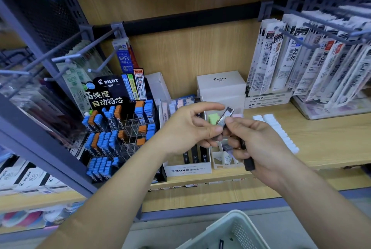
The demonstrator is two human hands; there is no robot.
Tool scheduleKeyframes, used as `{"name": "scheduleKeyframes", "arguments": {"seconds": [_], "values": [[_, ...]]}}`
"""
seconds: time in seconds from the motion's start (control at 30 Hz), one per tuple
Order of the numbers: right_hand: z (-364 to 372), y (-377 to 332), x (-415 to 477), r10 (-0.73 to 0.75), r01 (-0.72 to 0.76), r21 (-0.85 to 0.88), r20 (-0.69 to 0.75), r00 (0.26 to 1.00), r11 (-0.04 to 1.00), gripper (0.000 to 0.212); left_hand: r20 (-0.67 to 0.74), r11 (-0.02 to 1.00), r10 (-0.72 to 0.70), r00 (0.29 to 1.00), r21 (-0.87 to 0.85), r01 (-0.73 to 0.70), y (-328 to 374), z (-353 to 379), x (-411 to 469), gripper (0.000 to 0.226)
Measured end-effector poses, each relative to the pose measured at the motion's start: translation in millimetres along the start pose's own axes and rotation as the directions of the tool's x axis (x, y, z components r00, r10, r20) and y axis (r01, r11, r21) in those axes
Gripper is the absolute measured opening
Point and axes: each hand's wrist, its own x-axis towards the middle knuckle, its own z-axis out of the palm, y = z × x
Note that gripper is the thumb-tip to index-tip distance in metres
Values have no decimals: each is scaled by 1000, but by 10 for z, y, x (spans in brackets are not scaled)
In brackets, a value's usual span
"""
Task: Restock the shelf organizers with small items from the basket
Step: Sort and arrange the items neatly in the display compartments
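**Lead case over the MONO box**

Left hand (188, 128) and right hand (259, 144) are both pinching one slim lead case (226, 115), its long axis tilting up-right. Right fingers (236, 140) are also curling round dark cases (248, 161), count unclear. MONO graph MG box (187, 170), showing three cases, is sitting just below, nearer the left hand. One basket (239, 228) underneath.

- One wide-angle camera, worn on the person's head, faces forward and down at a wooden shelf (321, 148) from close by.
- Both forearms enter from 6 o'clock; the left hand (186, 130) and right hand (261, 142) meet at frame centre with lead cases (227, 113) pinched between them.
- The Pilot lead display rack (120, 128) sits at 9 o'clock, hanging refill packs (301, 64) at 2 o'clock.
- The basket (241, 230) rim shows at 6 o'clock, nearest the lens.
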Motion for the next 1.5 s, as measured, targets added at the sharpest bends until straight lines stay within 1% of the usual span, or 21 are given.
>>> {"name": "scheduleKeyframes", "arguments": {"seconds": [0.07, 0.17, 0.27, 0.33, 0.4, 0.43, 0.47, 0.5, 0.57, 0.6, 0.63, 0.73, 0.83, 0.93, 1.1, 1.2, 1.3, 1.4, 1.5], "values": [[2, 6, 9, 7, -3, -81, 51, 999, 997, 19, 48, 999, 8, 999, 47, -10, 29, -7, -17, 33], [10, -2, 3, 18, 4, -166, 128, 992, 986, 20, 20, 995, 25, 999, 97, -27, 35, -33, -7, 26], [44, 27, -11, 41, -10, -205, 147, 988, 979, 15, -21, 993, 14, 1000, 120, -11, 40, -114, -15, 17], [61, 44, 5, 74, -62, -137, 89, 993, 989, 13, -121, 994, 29, 992, 109, -15, 46, -215, -15, 12], [39, 36, 35, 125, -125, -21, -4, 992, 992, 25, -275, 990, 65, 959, 140, -27, 37, -349, -11, 7], [15, 25, 43, 142, -141, 32, -33, 989, 989, 33, -346, 977, 100, 933, 211, -27, 23, -418, -4, 5], [-9, 14, 49, 150, -147, 69, -45, 988, 987, 39, -399, 948, 146, 905, 319, -13, -5, -479, 3, 6], [-34, 5, 48, 152, -147, 93, -45, 987, 985, 45, -427, 902, 191, 884, 432, 14, -36, -520, 6, 9], [-50, -3, 42, 152, -147, 115, -30, 988, 982, 54, -448, 830, 230, 864, 553, 66, -112, -532, 9, 8], [-47, -5, 40, 154, -150, 128, -21, 988, 980, 57, -454, 806, 240, 858, 585, 84, -154, -521, 15, 6], [-44, -8, 36, 157, -153, 147, -11, 988, 977, 59, -455, 778, 252, 854, 620, 101, -190, -508, 28, 10], [-37, -22, 26, 142, -137, 218, -5, 990, 966, 59, -403, 696, 253, 880, 708, 124, -281, -483, 77, 16], [-49, -16, 31, 116, -107, 264, -22, 993, 959, 61, -370, 660, 211, 905, 737, 147, -328, -461, 120, 17], [-62, -23, 36, 118, -98, 292, -53, 992, 952, 54, -365, 629, 191, 911, 758, 171, -361, -441, 153, 17], [-61, -66, -7, 156, -137, 290, -45, 987, 947, 42, -337, 574, 224, 914, 804, 156, -412, -444, 184, 13], [-60, -74, -7, 163, -136, 237, -96, 982, 962, 40, -320, 534, 235, 918, 831, 153, -426, -438, 186, 13], [-74, -68, 19, 145, -123, 156, -134, 980, 980, 40, -310, 548, 230, 923, 825, 140, -425, -442, 182, 15], [-88, -51, 43, 161, -145, 127, -120, 980, 981, 45, -288, 576, 174, 942, 805, 139, -396, -475, 181, 21], [-103, -38, 52, 189, -178, 107, -113, 975, 978, 49, -290, 609, 166, 942, 782, 133, -364, -509, 191, 18]]}}
